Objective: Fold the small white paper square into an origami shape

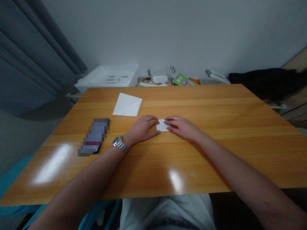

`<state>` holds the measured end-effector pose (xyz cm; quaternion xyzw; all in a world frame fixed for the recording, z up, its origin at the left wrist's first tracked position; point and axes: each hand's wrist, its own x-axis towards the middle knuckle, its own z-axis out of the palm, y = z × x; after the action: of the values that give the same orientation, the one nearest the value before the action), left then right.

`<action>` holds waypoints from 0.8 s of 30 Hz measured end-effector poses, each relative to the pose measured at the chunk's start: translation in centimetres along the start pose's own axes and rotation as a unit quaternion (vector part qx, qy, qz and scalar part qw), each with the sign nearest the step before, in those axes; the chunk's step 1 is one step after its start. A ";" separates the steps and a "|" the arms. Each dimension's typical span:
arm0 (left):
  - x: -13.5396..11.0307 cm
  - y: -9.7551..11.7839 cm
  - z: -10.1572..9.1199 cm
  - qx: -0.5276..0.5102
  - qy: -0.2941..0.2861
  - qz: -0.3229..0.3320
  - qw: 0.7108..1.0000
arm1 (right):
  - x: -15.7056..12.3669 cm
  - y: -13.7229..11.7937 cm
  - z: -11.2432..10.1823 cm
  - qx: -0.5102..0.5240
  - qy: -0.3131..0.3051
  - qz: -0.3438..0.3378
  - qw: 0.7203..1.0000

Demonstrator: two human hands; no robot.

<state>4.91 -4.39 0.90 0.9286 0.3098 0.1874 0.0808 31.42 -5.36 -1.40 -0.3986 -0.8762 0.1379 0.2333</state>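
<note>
A small white rectangle of paper [162, 126] lies on the wooden table, between my two hands. My left hand [144, 127], with a silver watch on the wrist, has its thumb and fingers curved onto the paper's left edge. From the other side, the fingers and thumb of my right hand [180, 126] hold the right edge and cover part of it. Whether the paper is folded or a single layer, I cannot tell. A larger white sheet [127, 105] with a row of punched holes along its right edge rests farther back, to the left.
On the left of the table [227, 127] lies a phone [96, 135], its screen blurred out. Behind the far edge stand a white plastic tray [107, 75] and a green booklet [184, 80] among cables. Dark cloth [261, 83] is heaped at the back right.
</note>
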 end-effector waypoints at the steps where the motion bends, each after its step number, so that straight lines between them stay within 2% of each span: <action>1: 0.0 0.0 0.0 0.000 -0.001 0.000 1.000 | 0.0 0.0 0.0 0.001 -0.001 0.001 1.000; 24: 0.1 -0.2 -0.4 -0.010 -0.010 -0.001 1.000 | 0.0 -0.1 -0.1 0.018 0.005 0.004 1.000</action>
<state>4.69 -4.20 1.25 0.9292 0.3079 0.1815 0.0937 31.40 -5.44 -1.26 -0.3980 -0.8710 0.1531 0.2441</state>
